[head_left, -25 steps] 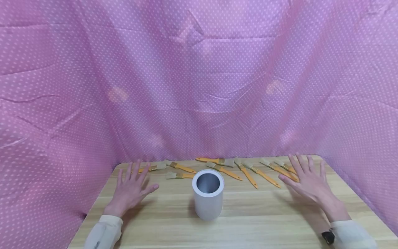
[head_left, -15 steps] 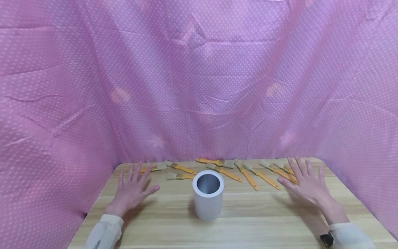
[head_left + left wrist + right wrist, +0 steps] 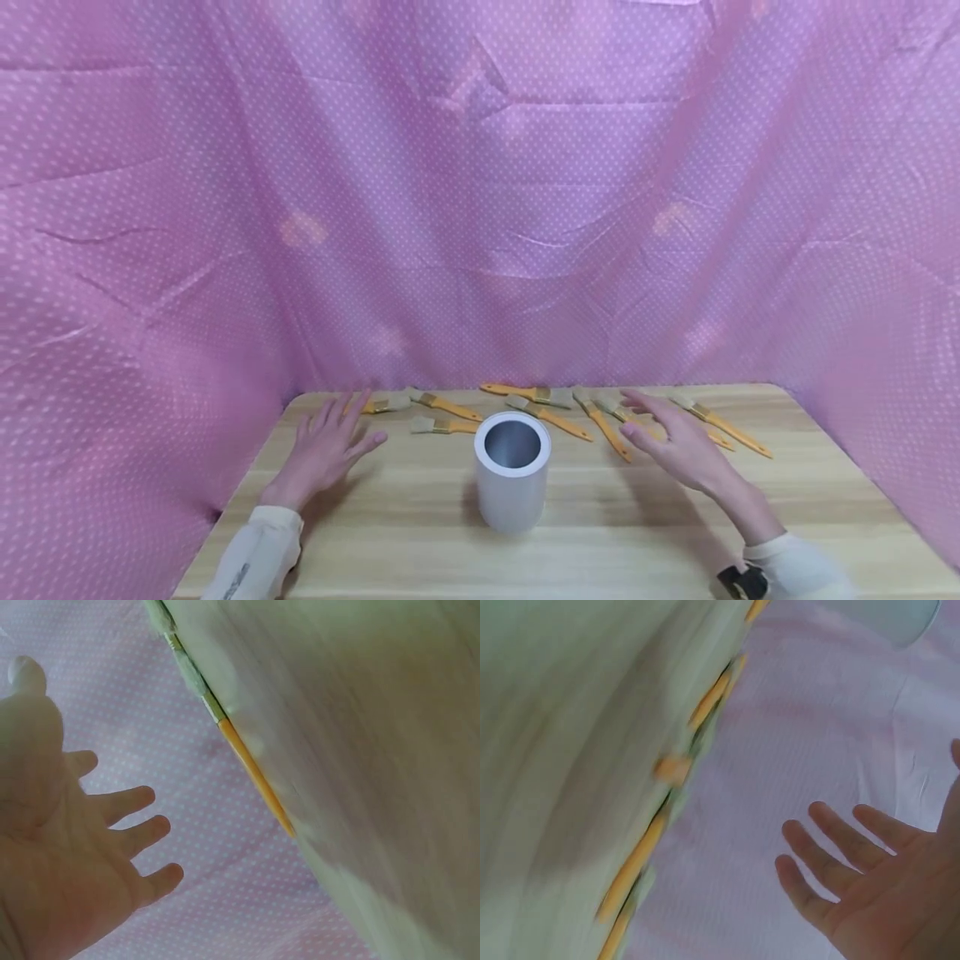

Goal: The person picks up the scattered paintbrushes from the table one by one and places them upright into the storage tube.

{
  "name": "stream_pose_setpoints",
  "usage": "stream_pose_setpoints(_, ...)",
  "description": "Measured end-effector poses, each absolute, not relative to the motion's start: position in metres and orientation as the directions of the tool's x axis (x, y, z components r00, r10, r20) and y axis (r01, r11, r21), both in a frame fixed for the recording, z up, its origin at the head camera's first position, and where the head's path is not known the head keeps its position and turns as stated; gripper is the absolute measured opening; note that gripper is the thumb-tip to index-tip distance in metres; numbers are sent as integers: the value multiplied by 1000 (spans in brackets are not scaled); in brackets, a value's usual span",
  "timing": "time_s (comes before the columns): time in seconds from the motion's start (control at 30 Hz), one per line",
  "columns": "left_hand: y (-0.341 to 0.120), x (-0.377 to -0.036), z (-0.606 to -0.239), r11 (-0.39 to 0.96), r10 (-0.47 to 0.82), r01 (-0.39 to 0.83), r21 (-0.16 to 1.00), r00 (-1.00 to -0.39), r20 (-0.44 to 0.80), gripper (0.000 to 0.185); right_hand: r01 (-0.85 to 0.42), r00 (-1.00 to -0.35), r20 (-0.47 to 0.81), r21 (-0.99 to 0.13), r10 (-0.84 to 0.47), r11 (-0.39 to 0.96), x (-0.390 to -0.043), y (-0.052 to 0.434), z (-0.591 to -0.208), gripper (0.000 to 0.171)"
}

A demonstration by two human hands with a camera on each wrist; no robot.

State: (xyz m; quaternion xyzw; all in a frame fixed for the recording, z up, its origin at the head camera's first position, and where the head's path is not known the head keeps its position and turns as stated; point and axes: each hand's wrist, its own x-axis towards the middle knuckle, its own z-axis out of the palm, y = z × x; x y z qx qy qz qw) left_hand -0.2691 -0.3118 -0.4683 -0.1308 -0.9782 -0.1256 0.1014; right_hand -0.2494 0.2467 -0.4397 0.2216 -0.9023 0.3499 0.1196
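Observation:
In the head view a white cylindrical can [image 3: 513, 504] stands upright mid-table, its top open and its grey inside bare. Several flat paintbrushes with orange handles and pale bristles lie behind it, among them one paintbrush [image 3: 567, 423] just beyond its rim. My left hand [image 3: 318, 458] holds nothing, fingers spread, near the leftmost paintbrush [image 3: 362, 408], which also shows in the left wrist view as a paintbrush [image 3: 255, 776]. My right hand [image 3: 686, 446] hovers above the right-hand brushes, fingers extended and holding nothing; it partly hides a paintbrush [image 3: 611, 410]. The right wrist view shows that open palm too.
A pale wooden table [image 3: 420, 558] carries everything. Pink dotted cloth [image 3: 480, 208] hangs along its back and sides. The far-right paintbrush [image 3: 731, 432] lies beyond my right hand. A black band [image 3: 742, 581] shows at my right sleeve.
My right hand has moved left from the far-right brushes to over those nearer the middle, its fingers now pointing further left. The left hand has barely moved. The head view has shifted slightly.

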Motion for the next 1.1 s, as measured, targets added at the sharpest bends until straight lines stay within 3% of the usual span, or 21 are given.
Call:
stream_pose_setpoints(0.13,-315,-269,-470,921,241,305,240,-934,264,84,-564,-824,404,-651,-398,508,-248,216,-440,58)
stream_pose_setpoints(0.5,-326,-275,-466,918,248,317,236,-927,282,80,-635,-706,415,-729,-574,255,-251,146,-442,98)
stream_pose_setpoints(0.83,-346,-286,-467,931,257,327,163,-903,345,63,-585,-747,413,-781,-520,219,-249,129,-454,92)
stream_pose_setpoints(0.97,-350,-292,-466,939,217,302,166,-891,398,56,-572,-757,423,-797,-497,193,-248,128,-453,89)
stream_pose_setpoints(1.1,-353,-294,-468,943,180,269,198,-909,376,51,-568,-754,418,-802,-507,182,-247,127,-455,90)
